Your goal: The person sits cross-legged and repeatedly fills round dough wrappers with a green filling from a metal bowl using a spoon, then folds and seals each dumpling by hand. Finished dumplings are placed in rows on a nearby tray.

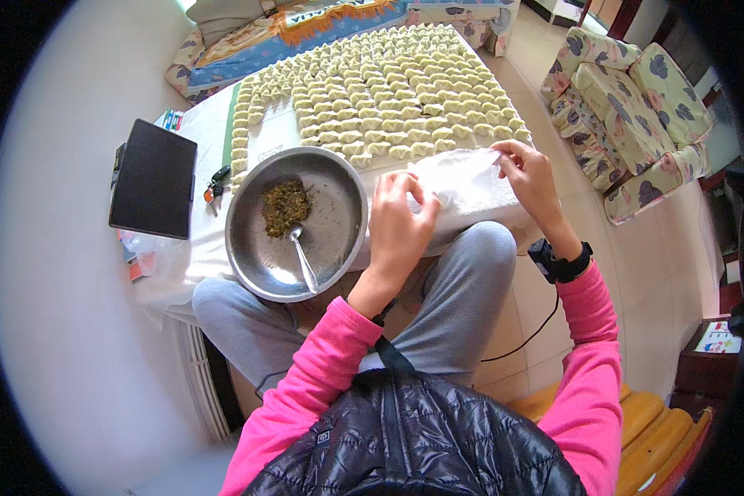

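Note:
Just right of a steel bowl [341, 186] is my left hand [403, 214], its fingers bent over the table's near edge; whether it holds anything I cannot tell. My right hand [528, 177] pinches the far right corner of a white cloth [471, 180] between thumb and fingers. Greenish-brown minced filling [283, 208] lies in the bowl, with a metal spoon [304, 260] leaning in it. Behind the bowl and cloth, rows of folded dumplings [403, 99] cover much of the table.
On the left of the table [208, 124] stand a dark flat panel [155, 180], keys [214, 192] and a clear plastic bag [158, 251]. A floral armchair [626, 118] stands to the right, a sofa [223, 62] behind. A black cable [533, 338] hangs from my right wrist's band.

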{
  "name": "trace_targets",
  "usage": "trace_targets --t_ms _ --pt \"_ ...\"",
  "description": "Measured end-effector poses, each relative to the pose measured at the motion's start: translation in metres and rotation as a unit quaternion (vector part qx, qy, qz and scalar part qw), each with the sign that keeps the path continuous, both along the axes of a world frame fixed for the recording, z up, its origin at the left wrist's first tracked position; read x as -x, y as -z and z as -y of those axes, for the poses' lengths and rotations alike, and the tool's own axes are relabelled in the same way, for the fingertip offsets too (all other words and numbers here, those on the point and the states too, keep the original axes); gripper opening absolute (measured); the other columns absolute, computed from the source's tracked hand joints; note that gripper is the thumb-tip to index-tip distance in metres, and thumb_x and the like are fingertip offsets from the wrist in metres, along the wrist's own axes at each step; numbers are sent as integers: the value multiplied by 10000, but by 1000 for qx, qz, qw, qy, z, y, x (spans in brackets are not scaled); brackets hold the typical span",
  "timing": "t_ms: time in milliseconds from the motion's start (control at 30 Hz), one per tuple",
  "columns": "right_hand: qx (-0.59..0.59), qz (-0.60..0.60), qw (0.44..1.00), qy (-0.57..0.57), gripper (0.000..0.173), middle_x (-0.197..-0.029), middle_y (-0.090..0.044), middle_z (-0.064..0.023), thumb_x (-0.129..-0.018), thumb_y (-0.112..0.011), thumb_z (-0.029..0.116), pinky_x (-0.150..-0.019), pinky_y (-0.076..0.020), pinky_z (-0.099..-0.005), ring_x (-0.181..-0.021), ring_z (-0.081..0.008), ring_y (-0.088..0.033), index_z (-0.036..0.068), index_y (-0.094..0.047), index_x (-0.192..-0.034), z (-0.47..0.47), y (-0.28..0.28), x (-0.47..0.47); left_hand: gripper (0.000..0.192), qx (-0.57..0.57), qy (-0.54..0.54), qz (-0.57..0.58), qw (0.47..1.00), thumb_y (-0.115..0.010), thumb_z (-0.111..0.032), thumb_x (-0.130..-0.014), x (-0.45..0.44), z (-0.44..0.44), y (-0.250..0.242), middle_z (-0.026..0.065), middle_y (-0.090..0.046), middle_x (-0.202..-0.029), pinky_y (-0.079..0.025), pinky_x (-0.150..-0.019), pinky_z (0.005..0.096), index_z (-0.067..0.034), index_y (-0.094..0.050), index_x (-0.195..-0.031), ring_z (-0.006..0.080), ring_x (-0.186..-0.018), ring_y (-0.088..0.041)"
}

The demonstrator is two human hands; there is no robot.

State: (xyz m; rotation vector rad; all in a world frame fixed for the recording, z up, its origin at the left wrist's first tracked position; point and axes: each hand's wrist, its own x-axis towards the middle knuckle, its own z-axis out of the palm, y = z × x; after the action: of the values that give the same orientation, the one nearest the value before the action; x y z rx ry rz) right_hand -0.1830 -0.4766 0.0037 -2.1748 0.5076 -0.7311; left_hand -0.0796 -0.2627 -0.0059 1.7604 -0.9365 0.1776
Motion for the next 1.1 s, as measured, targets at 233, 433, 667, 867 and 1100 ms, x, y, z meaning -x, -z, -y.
trace_targets --t_ms 233,433,667,867,1100 --pt "141 10 985 96 155 -905 -686 -132 -859 -587 21 -716 -526 -317 -813 -225 -672 16 -675 -986 -16 -9 8 178 41 -131 -41 990 -561 -29 -843 -10 -34 -23 177 -601 -892 -491 -752 388 -5 -484 -1002 323 -831 -621" --pt "292 123 908 -274 255 -984 -665 -129 -799 -567 -36 -786 -538 -355 -885 -287 -659 49 -665 -1018 -79 -37 -4 252 113 4 -289 951 -516 -33 -912 10 -45 -41 144 -645 -945 -496 -616 254 -21 -473 -1161 138 -630 -610" --pt "254 -294 916 -100 482 -1092 -630 -184 -825 -614 80 -772 -534 -428 -908 -355 -643 91 -499 -1293 -56 -8 -7 448 110 -27 -191 975 -339 40 -933 14 -50 -35 177 -639 -1116 -524 -652 260 -41 -430 -1364 121 -667 -620" --pt "266 -364 881 -143 594 -1159 -604 -201 -796 -675 135 -774 -534 -420 -923 -360 -643 97 -466 -1350 -50 -4 31 431 -145 -141 108 973 -535 49 -804 21 -43 -27 171 -583 -1111 -494 -812 368 -58 -574 -1220 253 -927 -609" --pt "198 -46 961 -190 399 -1139 -617 -162 -866 -567 52 -771 -545 -434 -935 -364 -635 115 -555 -1260 -52 -7 -20 251 -153 -2 239 959 -593 -83 -806 38 -1 -26 156 -588 -1177 -478 -849 404 -49 -630 -1051 305 -992 -601"
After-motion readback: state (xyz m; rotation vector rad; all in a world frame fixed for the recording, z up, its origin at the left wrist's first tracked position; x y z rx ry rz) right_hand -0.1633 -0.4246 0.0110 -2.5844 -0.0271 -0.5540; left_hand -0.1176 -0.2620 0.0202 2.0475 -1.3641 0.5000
